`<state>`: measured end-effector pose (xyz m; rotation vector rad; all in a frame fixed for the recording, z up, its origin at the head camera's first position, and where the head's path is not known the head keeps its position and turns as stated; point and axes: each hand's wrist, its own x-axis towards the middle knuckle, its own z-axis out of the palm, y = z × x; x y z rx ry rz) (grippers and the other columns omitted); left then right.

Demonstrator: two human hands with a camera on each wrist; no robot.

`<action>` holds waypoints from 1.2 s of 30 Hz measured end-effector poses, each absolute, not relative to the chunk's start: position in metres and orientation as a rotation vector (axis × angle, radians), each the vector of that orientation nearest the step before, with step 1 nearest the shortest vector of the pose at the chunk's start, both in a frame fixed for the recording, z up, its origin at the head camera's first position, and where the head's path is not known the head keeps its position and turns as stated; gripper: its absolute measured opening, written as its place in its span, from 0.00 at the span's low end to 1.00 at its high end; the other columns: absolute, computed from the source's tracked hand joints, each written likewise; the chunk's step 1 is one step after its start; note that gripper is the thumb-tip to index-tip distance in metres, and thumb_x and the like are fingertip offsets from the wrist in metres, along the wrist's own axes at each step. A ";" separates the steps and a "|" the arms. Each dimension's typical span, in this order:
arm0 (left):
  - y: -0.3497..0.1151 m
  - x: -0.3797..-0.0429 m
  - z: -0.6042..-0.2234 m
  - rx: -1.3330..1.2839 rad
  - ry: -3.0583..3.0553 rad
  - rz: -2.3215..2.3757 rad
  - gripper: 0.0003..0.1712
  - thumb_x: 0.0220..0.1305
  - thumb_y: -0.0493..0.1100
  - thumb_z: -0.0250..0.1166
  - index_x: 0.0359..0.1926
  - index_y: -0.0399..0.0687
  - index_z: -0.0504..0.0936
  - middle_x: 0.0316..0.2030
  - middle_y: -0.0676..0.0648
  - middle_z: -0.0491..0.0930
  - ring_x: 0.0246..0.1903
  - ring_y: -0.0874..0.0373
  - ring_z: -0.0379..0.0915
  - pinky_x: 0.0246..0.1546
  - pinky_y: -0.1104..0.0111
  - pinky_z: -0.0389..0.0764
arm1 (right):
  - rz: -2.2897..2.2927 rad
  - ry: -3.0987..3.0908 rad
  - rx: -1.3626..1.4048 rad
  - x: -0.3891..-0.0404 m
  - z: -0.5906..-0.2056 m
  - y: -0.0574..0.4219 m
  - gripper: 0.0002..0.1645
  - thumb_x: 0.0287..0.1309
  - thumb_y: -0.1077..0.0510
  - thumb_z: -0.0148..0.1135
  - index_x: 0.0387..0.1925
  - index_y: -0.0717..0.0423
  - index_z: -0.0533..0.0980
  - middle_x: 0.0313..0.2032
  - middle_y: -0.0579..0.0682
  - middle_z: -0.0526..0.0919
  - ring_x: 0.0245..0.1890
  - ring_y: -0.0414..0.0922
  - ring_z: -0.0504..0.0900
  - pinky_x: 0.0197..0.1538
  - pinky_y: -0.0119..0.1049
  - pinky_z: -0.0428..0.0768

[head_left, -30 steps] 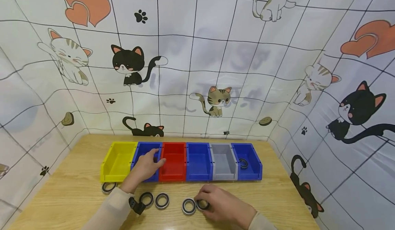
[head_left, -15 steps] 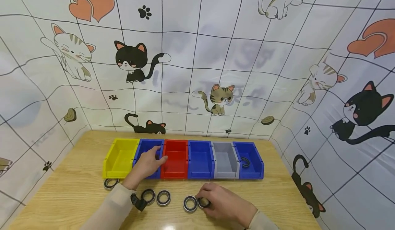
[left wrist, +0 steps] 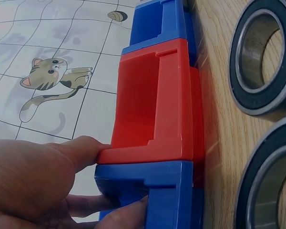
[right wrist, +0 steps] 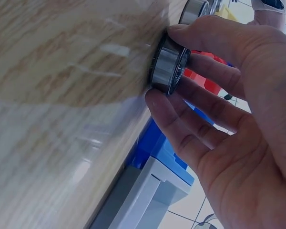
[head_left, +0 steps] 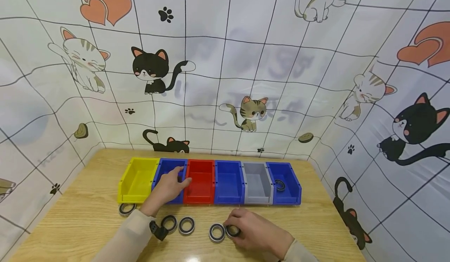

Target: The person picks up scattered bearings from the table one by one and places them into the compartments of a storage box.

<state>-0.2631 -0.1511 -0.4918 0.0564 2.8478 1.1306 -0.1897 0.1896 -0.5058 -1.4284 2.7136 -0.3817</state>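
Observation:
My left hand [head_left: 168, 185] reaches over the blue bin [head_left: 162, 168] second from the left. In the left wrist view its thumb [left wrist: 88, 150] rests at the red bin's corner [left wrist: 176, 105], while the other fingers dip loosely into the blue bin, their tips partly hidden. My right hand [head_left: 258, 230] pinches a ball bearing [right wrist: 168, 67] between thumb and fingers by its outer ring, low at the tabletop. Just left of it lies another ball bearing [head_left: 211, 232]. Two more bearings, one [head_left: 181, 226] beside the other [head_left: 175, 223], lie near my left wrist.
A yellow bin [head_left: 137, 180], a middle blue bin [head_left: 228, 178], a grey bin [head_left: 256, 180] and a right-hand blue bin [head_left: 291, 183] complete the row. One bearing [head_left: 276, 185] sits in the right-hand bin. Another [head_left: 122, 211] lies before the yellow bin. A cat-print sheet [head_left: 211, 78] hangs behind.
The head view has shifted slightly, moving the whole scene a little up and right. Both hands keep their places, the right still holding the bearing.

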 end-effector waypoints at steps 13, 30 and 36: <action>-0.150 -0.263 -0.493 0.039 2.827 1.141 0.43 0.86 0.52 0.69 0.87 0.32 0.68 0.73 0.24 0.83 0.67 0.28 0.87 0.66 0.31 0.90 | -0.382 2.760 -1.310 -0.195 -0.494 0.195 0.23 0.69 0.56 0.84 0.63 0.48 0.91 0.56 0.42 0.90 0.55 0.33 0.86 0.60 0.27 0.90; -0.150 -0.264 -0.494 0.051 2.833 1.148 0.42 0.86 0.51 0.69 0.87 0.32 0.67 0.74 0.24 0.82 0.68 0.27 0.87 0.66 0.32 0.90 | -0.396 2.838 -1.182 -0.218 -0.471 0.220 0.26 0.69 0.58 0.83 0.66 0.52 0.89 0.60 0.47 0.90 0.58 0.44 0.91 0.58 0.38 0.95; -0.150 -0.263 -0.494 0.053 2.836 1.148 0.42 0.86 0.51 0.69 0.87 0.32 0.68 0.73 0.23 0.82 0.68 0.27 0.87 0.66 0.32 0.90 | -0.411 2.875 -1.169 -0.232 -0.465 0.231 0.26 0.69 0.58 0.83 0.66 0.53 0.89 0.59 0.49 0.91 0.56 0.46 0.92 0.55 0.38 0.94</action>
